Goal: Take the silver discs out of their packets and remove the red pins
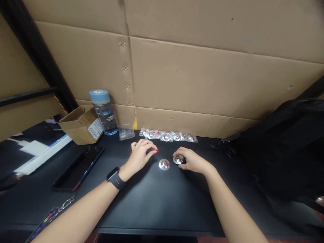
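My left hand point(140, 155), with a black watch on its wrist, rests on the black table point(152, 202) and pinches a small red part point(155, 150) between its fingertips. My right hand point(192, 160) is curled round a round silver metal disc point(178, 159). Between the two hands lies a second silver disc point(164, 164) with red bits on its face, touching neither hand. Behind them, along the cardboard wall, runs a row of clear bags point(168, 135) holding more silver discs and red parts.
A water bottle point(103, 112) with a blue cap stands at the back left beside an open cardboard box point(82, 125) and an empty clear bag point(126, 132). A black phone point(78, 168) and a pen lie left. A black bag point(286, 145) fills the right.
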`<action>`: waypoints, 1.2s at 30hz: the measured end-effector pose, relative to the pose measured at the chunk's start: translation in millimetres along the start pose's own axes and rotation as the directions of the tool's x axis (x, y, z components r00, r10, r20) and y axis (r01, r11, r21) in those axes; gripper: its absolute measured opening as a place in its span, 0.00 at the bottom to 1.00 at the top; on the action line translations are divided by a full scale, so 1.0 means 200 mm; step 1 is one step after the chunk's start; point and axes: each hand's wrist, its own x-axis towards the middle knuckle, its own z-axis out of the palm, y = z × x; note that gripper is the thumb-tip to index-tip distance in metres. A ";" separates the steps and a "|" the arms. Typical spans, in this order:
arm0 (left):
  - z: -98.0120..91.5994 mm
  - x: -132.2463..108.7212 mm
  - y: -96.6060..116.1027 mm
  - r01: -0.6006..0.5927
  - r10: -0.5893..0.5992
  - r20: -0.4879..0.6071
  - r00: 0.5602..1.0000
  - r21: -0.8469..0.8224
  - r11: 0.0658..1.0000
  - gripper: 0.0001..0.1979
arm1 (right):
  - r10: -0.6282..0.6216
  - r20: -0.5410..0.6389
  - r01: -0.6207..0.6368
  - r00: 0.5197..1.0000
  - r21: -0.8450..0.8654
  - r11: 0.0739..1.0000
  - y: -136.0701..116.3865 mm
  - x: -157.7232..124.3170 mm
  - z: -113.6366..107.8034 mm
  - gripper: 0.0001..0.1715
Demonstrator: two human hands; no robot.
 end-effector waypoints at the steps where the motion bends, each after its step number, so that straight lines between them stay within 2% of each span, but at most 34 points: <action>1: 0.00 0.00 0.01 0.004 -0.004 -0.003 1.000 -0.001 1.000 0.05 | 0.006 -0.007 -0.006 1.000 -0.006 1.000 0.00 0.00 0.00 0.32; 6: -0.01 -0.02 0.03 0.007 -0.007 0.004 1.000 -0.017 1.000 0.06 | 0.034 -0.007 -0.034 0.999 0.029 0.999 0.01 0.02 0.03 0.32; 9: 0.00 -0.01 0.03 0.020 -0.020 -0.006 1.000 -0.066 0.998 0.06 | -0.005 -0.012 0.005 1.000 0.058 0.998 0.00 0.03 0.04 0.30; 12: 0.02 0.00 0.02 0.053 -0.060 -0.026 0.998 -0.223 0.973 0.07 | -0.048 -0.211 0.078 0.976 0.137 0.988 -0.05 0.06 0.06 0.25; 15: 0.04 0.01 0.02 0.084 -0.098 -0.006 0.995 -0.462 0.883 0.08 | -0.020 -0.409 0.185 0.912 0.368 0.911 -0.14 0.08 0.11 0.24; 18: 0.05 0.01 0.05 0.098 -0.102 0.027 0.994 -0.595 0.798 0.10 | -0.011 -0.496 0.306 0.868 0.518 0.799 -0.26 0.10 0.18 0.25; 21: 0.06 0.00 0.07 0.082 -0.082 0.030 0.996 -0.653 0.753 0.09 | -0.035 -0.519 0.358 0.854 0.539 0.763 -0.34 0.10 0.23 0.24; 24: 0.07 -0.02 0.08 0.066 -0.076 0.014 0.997 -0.664 0.745 0.08 | -0.032 -0.516 0.359 0.856 0.549 0.755 -0.36 0.10 0.25 0.23; 31: 0.06 -0.04 0.10 0.040 -0.076 -0.036 0.996 -0.596 0.802 0.05 | 0.000 -0.534 0.347 0.846 0.548 0.761 -0.37 0.10 0.28 0.23; 34: 0.04 -0.04 0.12 0.031 -0.078 -0.068 0.995 -0.523 0.852 0.05 | 0.044 -0.542 0.297 0.839 0.525 0.798 -0.38 0.09 0.26 0.23; 36: 0.02 -0.05 0.13 0.017 -0.072 -0.107 0.992 -0.447 0.894 0.05 | 0.068 -0.520 0.249 0.851 0.515 0.820 -0.38 0.08 0.25 0.20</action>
